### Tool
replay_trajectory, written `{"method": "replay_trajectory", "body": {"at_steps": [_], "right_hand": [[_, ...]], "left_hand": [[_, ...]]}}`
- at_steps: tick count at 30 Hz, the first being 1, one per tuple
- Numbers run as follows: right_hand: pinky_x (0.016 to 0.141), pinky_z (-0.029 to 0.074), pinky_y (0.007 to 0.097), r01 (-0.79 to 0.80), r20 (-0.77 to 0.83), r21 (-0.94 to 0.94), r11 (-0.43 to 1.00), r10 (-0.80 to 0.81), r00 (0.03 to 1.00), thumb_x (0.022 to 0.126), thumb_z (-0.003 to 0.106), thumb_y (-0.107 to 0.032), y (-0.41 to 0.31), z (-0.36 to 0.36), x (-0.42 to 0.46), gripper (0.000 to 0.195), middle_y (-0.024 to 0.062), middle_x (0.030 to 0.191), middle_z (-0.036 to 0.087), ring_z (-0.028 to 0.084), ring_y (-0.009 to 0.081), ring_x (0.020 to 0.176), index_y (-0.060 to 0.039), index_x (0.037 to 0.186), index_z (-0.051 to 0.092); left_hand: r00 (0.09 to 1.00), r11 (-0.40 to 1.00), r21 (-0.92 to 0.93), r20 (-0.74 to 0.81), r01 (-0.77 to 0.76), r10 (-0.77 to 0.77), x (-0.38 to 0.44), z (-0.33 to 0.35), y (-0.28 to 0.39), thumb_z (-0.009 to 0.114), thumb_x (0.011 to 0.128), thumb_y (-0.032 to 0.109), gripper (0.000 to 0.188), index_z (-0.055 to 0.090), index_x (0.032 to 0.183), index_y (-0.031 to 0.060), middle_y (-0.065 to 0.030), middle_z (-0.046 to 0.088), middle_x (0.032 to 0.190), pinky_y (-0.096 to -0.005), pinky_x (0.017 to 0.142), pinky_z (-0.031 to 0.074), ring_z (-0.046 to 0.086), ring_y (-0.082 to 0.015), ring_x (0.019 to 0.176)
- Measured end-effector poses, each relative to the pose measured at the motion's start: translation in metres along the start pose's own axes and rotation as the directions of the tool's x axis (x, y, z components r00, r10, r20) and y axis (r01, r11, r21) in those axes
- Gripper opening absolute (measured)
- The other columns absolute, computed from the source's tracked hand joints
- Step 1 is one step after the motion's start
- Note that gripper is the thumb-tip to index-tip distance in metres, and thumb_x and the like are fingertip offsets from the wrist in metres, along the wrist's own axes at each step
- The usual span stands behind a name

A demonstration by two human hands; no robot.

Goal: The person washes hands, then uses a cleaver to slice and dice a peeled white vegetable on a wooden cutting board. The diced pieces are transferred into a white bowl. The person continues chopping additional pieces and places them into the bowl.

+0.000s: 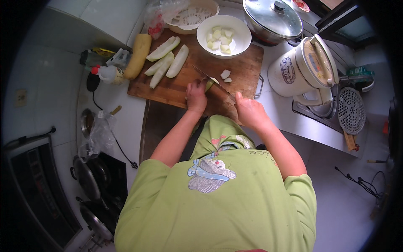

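My left hand [196, 96] presses a pale green gourd piece [209, 84] against the wooden cutting board [242, 71]; my fingers partly cover it. In my right hand [250, 111] is the handle of a kitchen knife [202, 71], its blade slanting up and left across that piece. A few white cut chunks [225, 75] lie to the right of the blade. Several long peeled gourd wedges [177, 61] rest on the board's left side. At the board's far edge, a white bowl [240, 48] contains several pale chunks [217, 35].
A whole tan squash [138, 56] lies along the board's left edge, beside a red-capped bottle [108, 74]. Behind stand a plastic colander [189, 29] and a glass-lidded pot [273, 19]. To the right, a white lidded appliance [292, 69] stands by the sink [335, 118].
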State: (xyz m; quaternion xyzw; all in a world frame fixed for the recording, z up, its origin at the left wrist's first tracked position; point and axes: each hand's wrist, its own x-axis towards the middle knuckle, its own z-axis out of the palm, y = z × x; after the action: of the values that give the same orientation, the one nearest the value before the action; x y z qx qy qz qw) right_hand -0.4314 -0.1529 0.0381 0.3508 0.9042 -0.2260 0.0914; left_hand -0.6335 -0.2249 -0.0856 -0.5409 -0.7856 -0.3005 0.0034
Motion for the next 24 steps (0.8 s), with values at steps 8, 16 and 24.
{"method": "replay_trajectory", "body": {"at_steps": [8, 16, 24], "right_hand": [[0.067, 0.051, 0.0528, 0.0, 0.047, 0.032, 0.999, -0.002, 0.999, 0.09, 0.048, -0.008, -0.004, -0.015, -0.005, 0.016, 0.0248, 0.082, 0.066, 0.064, 0.0442, 0.08, 0.0, 0.102, 0.043], [0.065, 0.051, 0.0523, 0.034, 0.027, 0.024, 0.999, -0.035, 0.999, 0.084, 0.048, -0.003, -0.004, -0.009, 0.002, 0.019, 0.0246, 0.077, 0.066, 0.065, 0.0441, 0.077, 0.0014, 0.102, 0.044], [0.066, 0.051, 0.0538, -0.02, -0.039, 0.089, 0.996, 0.023, 0.999, 0.084, 0.049, -0.004, 0.013, 0.028, 0.008, 0.022, 0.0257, 0.081, 0.066, 0.065, 0.0449, 0.077, 0.0017, 0.104, 0.044]], "left_hand": [[1.0, 1.0, 0.024, -0.003, -0.02, 0.02, -0.005, 0.0, 0.007, 0.055, 0.076, 0.0, 0.042, 0.061, 0.115, 0.0163, -0.0076, 0.055, 0.107, -0.0462, 0.081, 0.046, 0.052, -0.0329, 0.098], [1.0, 0.997, 0.077, -0.029, 0.004, -0.001, -0.009, 0.005, 0.005, 0.057, 0.081, 0.003, 0.037, 0.059, 0.115, 0.0145, -0.0104, 0.056, 0.111, -0.0459, 0.082, 0.047, 0.052, -0.0339, 0.102], [0.999, 1.0, -0.01, -0.051, 0.014, -0.014, -0.008, 0.002, 0.005, 0.06, 0.083, 0.005, 0.031, 0.06, 0.113, 0.0135, -0.01, 0.058, 0.111, -0.0445, 0.085, 0.047, 0.053, -0.0335, 0.101]]}}
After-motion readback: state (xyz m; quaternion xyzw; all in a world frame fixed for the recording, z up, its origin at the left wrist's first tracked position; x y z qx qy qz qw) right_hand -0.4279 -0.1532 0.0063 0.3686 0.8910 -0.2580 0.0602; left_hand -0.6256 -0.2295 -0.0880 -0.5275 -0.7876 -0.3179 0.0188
